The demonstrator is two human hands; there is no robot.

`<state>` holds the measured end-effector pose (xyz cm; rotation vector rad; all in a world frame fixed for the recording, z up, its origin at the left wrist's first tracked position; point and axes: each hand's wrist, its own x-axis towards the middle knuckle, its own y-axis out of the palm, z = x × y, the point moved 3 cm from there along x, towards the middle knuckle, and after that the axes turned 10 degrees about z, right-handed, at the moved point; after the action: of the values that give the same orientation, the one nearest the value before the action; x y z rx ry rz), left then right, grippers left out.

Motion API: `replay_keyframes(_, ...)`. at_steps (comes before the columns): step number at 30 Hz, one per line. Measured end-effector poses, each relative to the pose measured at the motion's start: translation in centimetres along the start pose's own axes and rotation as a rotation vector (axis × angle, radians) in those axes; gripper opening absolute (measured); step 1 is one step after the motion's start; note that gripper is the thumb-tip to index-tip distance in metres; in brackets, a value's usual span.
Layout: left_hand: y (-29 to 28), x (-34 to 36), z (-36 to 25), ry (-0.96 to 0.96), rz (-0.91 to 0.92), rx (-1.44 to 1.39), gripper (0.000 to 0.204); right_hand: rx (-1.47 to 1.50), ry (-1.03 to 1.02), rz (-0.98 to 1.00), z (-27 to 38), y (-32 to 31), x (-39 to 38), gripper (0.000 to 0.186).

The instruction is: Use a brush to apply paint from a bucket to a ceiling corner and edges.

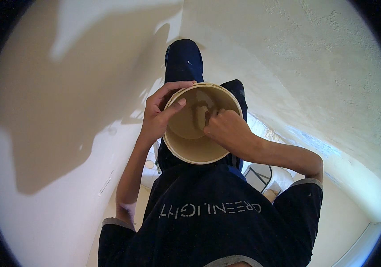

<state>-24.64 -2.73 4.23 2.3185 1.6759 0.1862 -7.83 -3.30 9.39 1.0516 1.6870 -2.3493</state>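
A round cream-coloured bucket (186, 153) is tilted against my lap, with its mouth facing up toward me. My left hand (159, 113) grips its left rim, thumb over the inside edge and fingers around the outer wall. My right hand (228, 129) reaches in over the right rim, its fingers curled closed. What those fingers hold, if anything, is hidden. Just beyond them, a pale lump or streak (203, 109) shows against the wet-looking tan inside of the bucket; I cannot tell whether it is a tool or paste.
My knees in dark trousers (183, 60) rise beyond the bucket. A smooth white wall (57, 147) with a large shadow stands close on the left, and a rougher plastered wall (315, 66) on the right. Below my right arm, a pale chair-like object (258, 177) with dark bars partly shows.
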Motion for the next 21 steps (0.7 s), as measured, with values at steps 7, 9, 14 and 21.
replay_keyframes(7, -0.1, 0.1, -0.1, 0.006, 0.015, -0.011, 0.031, -0.072, 0.038, -0.067, 0.5, 0.1, 0.9, 0.001)
replay_keyframes(9, -0.1, 0.0, -0.1, 0.005, 0.016, -0.011, 0.031, -0.057, 0.032, 0.015, 0.7, 0.4, 0.9, 0.002)
replay_keyframes(14, -0.2, -0.1, -0.1, -0.001, 0.019, -0.008, 0.031, -0.033, 0.057, -0.017, 1.0, 0.6, 1.0, 0.002)
replay_keyframes(21, 0.4, -0.2, -0.2, 0.018, 0.018, -0.024, 0.03, -0.006, 0.066, 0.05, 1.2, 0.7, 0.6, 0.003)
